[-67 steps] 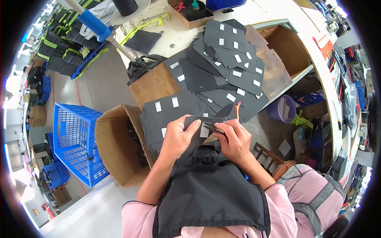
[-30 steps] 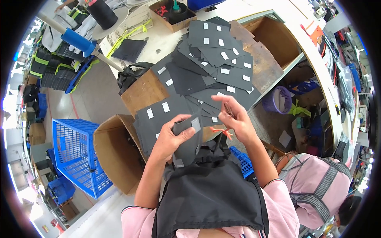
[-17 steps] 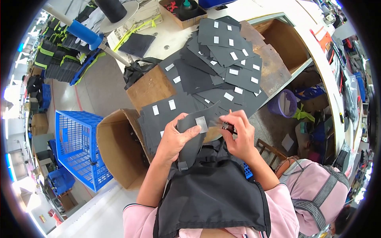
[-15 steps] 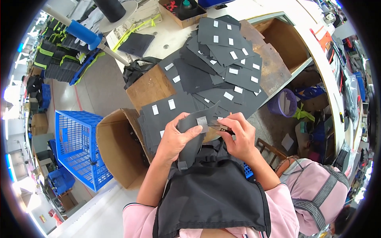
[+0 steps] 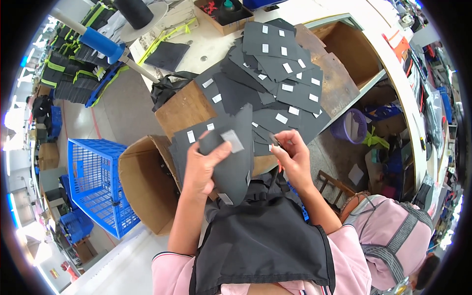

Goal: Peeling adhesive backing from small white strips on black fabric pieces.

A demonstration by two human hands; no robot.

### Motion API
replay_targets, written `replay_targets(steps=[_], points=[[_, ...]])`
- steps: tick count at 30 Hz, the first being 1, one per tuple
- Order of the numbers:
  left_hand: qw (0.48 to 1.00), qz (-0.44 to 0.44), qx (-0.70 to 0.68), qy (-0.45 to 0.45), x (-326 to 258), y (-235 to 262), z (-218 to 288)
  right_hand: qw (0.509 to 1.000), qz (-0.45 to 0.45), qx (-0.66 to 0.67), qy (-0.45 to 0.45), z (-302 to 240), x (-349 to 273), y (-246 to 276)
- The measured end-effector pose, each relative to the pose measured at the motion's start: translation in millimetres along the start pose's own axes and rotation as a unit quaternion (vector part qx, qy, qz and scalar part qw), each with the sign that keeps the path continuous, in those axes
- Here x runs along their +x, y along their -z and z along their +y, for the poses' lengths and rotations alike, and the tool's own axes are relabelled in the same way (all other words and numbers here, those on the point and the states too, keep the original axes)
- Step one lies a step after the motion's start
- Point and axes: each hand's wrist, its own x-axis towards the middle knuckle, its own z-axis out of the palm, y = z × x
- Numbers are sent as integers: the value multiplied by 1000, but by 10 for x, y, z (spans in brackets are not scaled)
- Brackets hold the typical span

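My left hand grips a dark grey fabric panel with pale rectangular patches on it. The thumb presses beside one patch, and the panel hangs curved above my lap, slightly blurred by motion. My right hand is closed around a small dark metal tool that looks like thread snips, mostly hidden by the fingers. Its tip points up and left, apart from the panel. Beyond my hands lies a spread pile of similar dark panels with white patches; more of them are stacked behind my left hand.
An open cardboard box stands at my left, beside a blue plastic crate. A bare wooden board shows under the panels. At the right are a purple basket and another person in a pink top.
My left hand has moved left and swung the panel round, so it hangs wider and flatter. My right hand has drawn away from the panel with the snips.
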Motion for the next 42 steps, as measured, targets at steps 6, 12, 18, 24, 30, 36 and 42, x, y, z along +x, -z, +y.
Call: replay_targets(steps=[6,12,18,24,30,36,42], points=[[987,14,-134,-93,42,29,-25,890,-103,286,-341,205,-173,-76],[930,18,103,-352,82,408,-212,977,-10,173,-127,-53,115,-68],[668,-52,608,-426,-39,-103,343,966,-151,-201,51,-535,200,-141],[966,-153,205,25,68,2,-126,979,-61,-148,129,-283,140,-249],[987,-117,97,45,18,6,-120,883,7,-379,275,-357,-258,-70],[986,-120,104,43,-8,-40,-115,847,-5,-425,319,-215,-230,-21],[985,-115,119,38,-11,23,-121,842,-35,-414,345,-185,-199,-21]])
